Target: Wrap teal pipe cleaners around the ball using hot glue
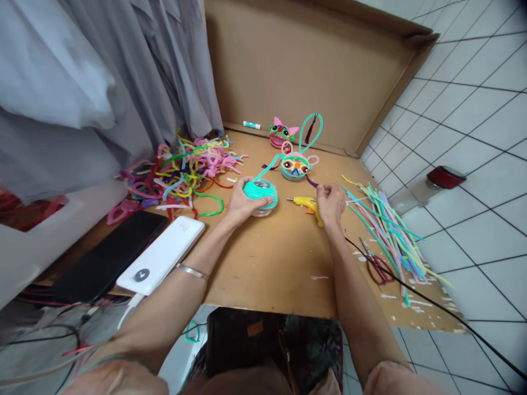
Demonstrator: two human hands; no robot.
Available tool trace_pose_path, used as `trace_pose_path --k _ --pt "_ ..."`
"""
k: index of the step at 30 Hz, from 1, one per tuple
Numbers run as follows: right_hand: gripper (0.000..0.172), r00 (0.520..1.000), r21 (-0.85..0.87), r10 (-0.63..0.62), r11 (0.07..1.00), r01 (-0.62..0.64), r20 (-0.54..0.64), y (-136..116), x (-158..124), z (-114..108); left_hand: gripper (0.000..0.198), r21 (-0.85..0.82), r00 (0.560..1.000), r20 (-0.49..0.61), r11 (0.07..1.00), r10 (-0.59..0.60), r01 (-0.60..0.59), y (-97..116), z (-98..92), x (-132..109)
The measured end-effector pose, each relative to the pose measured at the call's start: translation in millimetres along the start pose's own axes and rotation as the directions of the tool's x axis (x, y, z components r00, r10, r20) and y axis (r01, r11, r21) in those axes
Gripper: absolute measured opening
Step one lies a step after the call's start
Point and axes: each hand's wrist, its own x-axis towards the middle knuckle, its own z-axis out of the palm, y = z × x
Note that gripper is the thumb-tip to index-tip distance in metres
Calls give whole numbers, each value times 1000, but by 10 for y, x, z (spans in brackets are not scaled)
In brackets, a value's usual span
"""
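My left hand (pixel 242 202) is wrapped around a round ball (pixel 258 189) covered in turquoise pipe cleaner, its lower part clear. A loose turquoise end sticks up from the ball. My right hand (pixel 330 206) is closed in a pinch above a yellow glue gun (pixel 303 201), whose nozzle points left. A dark purple strip (pixel 312 181) runs from a finished animal head (pixel 295 166) to these fingertips; whether they grip it I cannot tell. That head has pink ring ears and a turquoise loop (pixel 303 135). Behind it sits a second head (pixel 281 133) with pink pointed ears.
Tangled pipe cleaners (pixel 193 170) are heaped at left, straight ones (pixel 387 230) at right beside red-handled scissors (pixel 376 266). A white power bank (pixel 161 255) and black slab (pixel 111 255) lie at left. A black cable (pixel 415 293) crosses the right side. A glue stick (pixel 251 125) lies behind.
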Motion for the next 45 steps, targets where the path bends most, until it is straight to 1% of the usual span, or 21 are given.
trace_pose_path --k 1,2,3,4,6,7,9,11,15,17,18,21,22,24,27,30,33,35,38,40,45 --pt "38 997 -183 25 983 -12 74 -1 11 -36 77 -28 1000 -24 1000 -14 13 -1 -11 15" --pt "44 985 -345 68 938 -10 157 -22 9 -68 78 -55 999 -41 998 -22 20 -2 -19 28" --pt "52 962 -471 126 882 4 244 -55 -3 -92 78 -78 998 -53 997 -26 22 -3 -24 36" --pt "58 928 -561 192 827 21 319 -93 -19 -107 78 -95 998 -61 995 -26 20 -5 -27 42" --pt "63 854 -651 304 757 53 422 -156 -50 -105 77 -113 998 -67 994 -17 9 -10 -29 45" --pt "62 830 -667 330 742 66 450 -173 -61 -92 77 -115 998 -69 993 -12 4 -14 -28 45" --pt "61 814 -667 341 742 74 470 -171 -73 -57 76 -111 998 -68 994 -1 -7 -27 -26 45" --pt "57 816 -655 344 753 56 465 -138 -73 -31 76 -104 998 -65 994 7 -14 -47 -24 50" --pt "50 843 -609 344 793 -25 413 -90 -61 -46 77 -105 998 -55 994 0 -6 -107 -16 81" --pt "48 877 -552 318 831 -74 361 -102 -55 -78 78 -121 998 -63 993 -2 -5 -133 -8 97" --pt "47 901 -509 289 856 -91 324 -115 -53 -93 78 -126 998 -66 992 1 -10 -141 -4 101" --pt "43 978 -333 151 938 -95 146 -157 -50 -119 78 -131 999 -40 991 13 -19 -134 5 90" --pt "41 991 -274 105 958 -79 81 -168 -51 -118 79 -138 1000 -17 990 11 -13 -123 8 80" --pt "38 1000 -173 12 985 -16 -22 -183 -57 -103 81 -161 999 38 987 0 6 -96 12 52" --pt "34 981 -59 -163 986 157 -108 -200 -78 -68 82 -181 992 123 983 17 5 -59 13 10" --pt "31 927 -4 -335 941 339 -171 -219 -107 -50 79 -197 979 197 980 48 -8 -39 6 -18" --pt "29 873 1 -439 893 449 -212 -239 -133 -58 81 -235 965 256 972 55 7 -27 2 -30" --pt "29 853 -1 -472 875 484 -222 -250 -149 -68 83 -255 954 295 967 48 30 -18 6 -34" --pt "29 847 -4 -493 865 502 -200 -261 -174 -73 85 -253 938 346 966 35 57 -6 16 -41" --pt "29 850 -9 -494 865 501 -184 -265 -189 -69 85 -245 931 362 968 42 51 -9 19 -42" --pt "29 849 -37 -495 867 497 -185 -271 -218 -67 86 -213 920 384 977 80 4 -65 14 -21"
